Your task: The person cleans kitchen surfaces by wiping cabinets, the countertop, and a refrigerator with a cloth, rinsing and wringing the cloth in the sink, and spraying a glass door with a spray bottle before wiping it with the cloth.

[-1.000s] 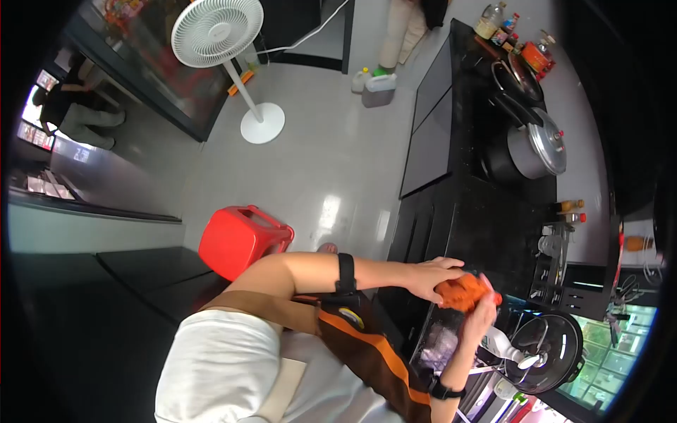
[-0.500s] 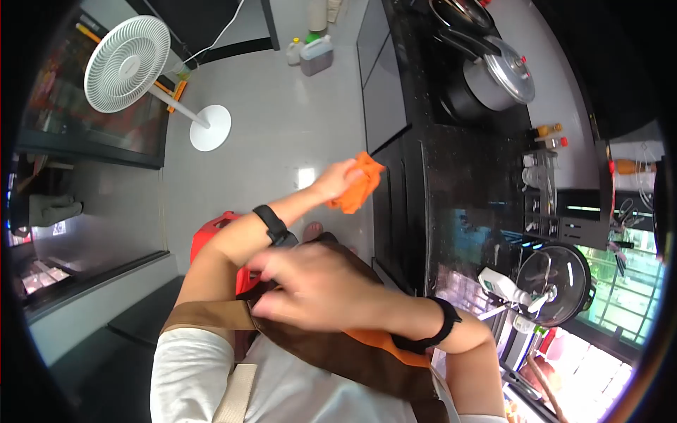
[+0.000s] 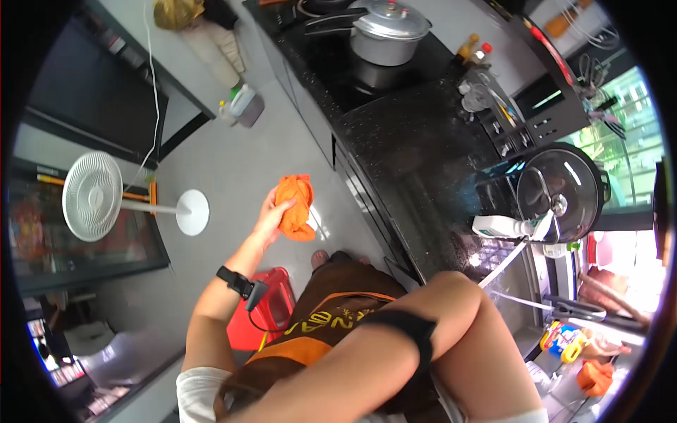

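My left hand (image 3: pixel 267 218) is closed around a bunched orange cloth (image 3: pixel 296 208), held out above the grey floor beside the counter. The thumb lies over the cloth's near side. My right forearm (image 3: pixel 352 366) is bent across my chest toward the lower left. The right hand itself is past the bottom edge of the view, so its fingers are hidden. Beneath the forearm is a brown apron (image 3: pixel 317 289) with an orange band and yellow lettering.
The black counter (image 3: pixel 416 134) on the right bears a pressure cooker (image 3: pixel 388 39), bottles (image 3: pixel 472 49), a white spray bottle (image 3: pixel 497 226) and a glass lid (image 3: pixel 564 190). A white fan (image 3: pixel 95 194), a red plastic stool (image 3: pixel 264 310) and jugs (image 3: pixel 247 106) stand on the floor.
The view has turned toward the right. My left hand keeps the orange cloth, now held more upright. My right hand has moved from mid-chest down-left, out of view.
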A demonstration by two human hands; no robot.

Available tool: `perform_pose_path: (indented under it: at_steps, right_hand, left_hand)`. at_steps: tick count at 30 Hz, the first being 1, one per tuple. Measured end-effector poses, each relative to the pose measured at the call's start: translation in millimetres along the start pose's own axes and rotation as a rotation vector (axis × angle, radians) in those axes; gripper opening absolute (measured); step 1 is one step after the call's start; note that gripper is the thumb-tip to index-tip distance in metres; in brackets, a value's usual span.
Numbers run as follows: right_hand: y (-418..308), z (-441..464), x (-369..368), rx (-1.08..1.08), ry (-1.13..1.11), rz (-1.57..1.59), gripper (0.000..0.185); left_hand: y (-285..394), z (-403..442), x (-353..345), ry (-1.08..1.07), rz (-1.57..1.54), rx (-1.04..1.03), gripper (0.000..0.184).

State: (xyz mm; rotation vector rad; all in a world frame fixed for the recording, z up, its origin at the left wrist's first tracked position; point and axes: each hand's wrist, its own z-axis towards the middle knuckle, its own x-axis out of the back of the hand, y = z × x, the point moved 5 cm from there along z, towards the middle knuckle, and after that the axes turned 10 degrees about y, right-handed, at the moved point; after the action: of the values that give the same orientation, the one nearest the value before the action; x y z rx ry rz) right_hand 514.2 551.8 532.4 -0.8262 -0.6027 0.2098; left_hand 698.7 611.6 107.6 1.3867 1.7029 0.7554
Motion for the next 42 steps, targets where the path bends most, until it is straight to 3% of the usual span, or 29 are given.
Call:
perform_pose_path:
  at_steps: [2, 3, 4, 6, 7, 8, 9, 10, 12, 13, 16, 17, 18, 20, 21, 22, 24, 25, 27, 28, 30, 32, 35, 37, 42]
  right_hand:
    - [28, -99, -20, 0.103, 0.770, 0.087, 0.006]
    - [23, -154, -16, 0.155, 1.016, -0.040, 0.013]
    - [40, -208, -26, -0.352, 1.236, -0.061, 0.017]
    - [100, -346, -74, -1.013, 1.840, -0.279, 0.055]
    - [121, -389, -90, -1.266, 1.799, -0.448, 0.065]
    - [146, -421, -104, -1.209, 1.980, -0.300, 0.072]
    - [159, -427, -105, -0.985, 2.076, -0.089, 0.059]
    - [159, -433, -104, -0.989, 2.058, -0.092, 0.059]
    - [161, -439, -111, -0.756, 2.186, 0.068, 0.039]
    - [147, -455, -120, -0.876, 2.207, 0.009, 0.024]
    - [100, -522, -137, -1.145, 2.377, -0.188, 0.022]
    - [79, -523, -123, -1.222, 2.376, -0.487, 0.028]
    - [62, -532, -111, -1.651, 2.120, -1.008, 0.039]
    - [72, -539, -85, -1.781, 1.877, -1.411, 0.047]
    - [96, -529, -64, -1.682, 1.959, -1.207, 0.051]
    - [129, -516, -43, -1.582, 2.031, -1.000, 0.057]
    - [235, -543, -53, -2.196, 1.277, -1.509, 0.058]
    - [244, -541, -28, -2.201, 1.254, -1.516, 0.058]
    - [253, -520, 32, -1.944, 1.209, -1.604, 0.058]
    - [261, -519, 37, -1.962, 1.186, -1.576, 0.058]
    - [264, -517, 40, -1.854, 1.021, -1.463, 0.063]
    - [268, -514, 23, -1.755, 0.715, -1.385, 0.070]
    - [278, -511, 54, -1.762, 0.654, -1.267, 0.077]
    - [301, -530, 111, -1.728, 0.634, -1.273, 0.077]
    - [353, -563, 275, -1.619, 0.562, -1.427, 0.064]
  left_hand:
    - [10, -7, -14, -0.013, -0.279, 0.018, 0.054]
    - [14, -3, -23, -0.018, -0.357, -0.011, 0.049]
    - [16, 4, -32, -0.016, -0.385, -0.006, 0.048]
    - [19, 1, -59, -0.033, -0.366, -0.028, 0.045]
    - [27, -7, -77, -0.072, -0.305, -0.056, 0.043]
    - [25, -10, -91, -0.039, -0.236, -0.085, 0.039]
    - [20, -16, -105, -0.040, -0.182, -0.056, 0.036]
    - [16, -16, -117, -0.043, -0.133, -0.036, 0.033]
    - [12, -7, -120, 0.050, -0.171, -0.104, 0.031]
    - [12, -3, -116, 0.132, -0.195, -0.170, 0.029]
    - [33, 17, -115, 0.292, -0.391, -0.286, 0.027]
    - [28, 36, -117, 0.266, -0.352, -0.324, 0.041]
    - [30, 43, -119, 0.268, -0.362, -0.317, 0.041]
    - [18, 60, -118, 0.327, 0.149, -0.015, 0.061]
    - [-2, 77, -110, 0.308, 0.223, -0.060, 0.079]
    - [-23, 89, -99, 0.306, 0.215, -0.044, 0.079]
    - [-45, 101, -75, 0.288, 0.246, -0.202, 0.062]
    - [-50, 108, -60, 0.289, 0.230, -0.198, 0.062]
    - [-60, 125, -31, 0.201, 0.270, -0.151, 0.040]
    - [-56, 132, -19, 0.204, 0.259, -0.123, 0.040]
    - [-28, 142, -3, 0.214, 0.273, -0.337, 0.021]
    - [0, 152, 2, 0.155, 0.330, -0.505, 0.020]
    - [38, 171, 6, 0.065, 0.305, -0.545, 0.018]
    - [57, 186, 0, 0.060, 0.278, -0.759, 0.021]
    - [95, 258, 2, 0.280, 0.083, -0.716, 0.038]
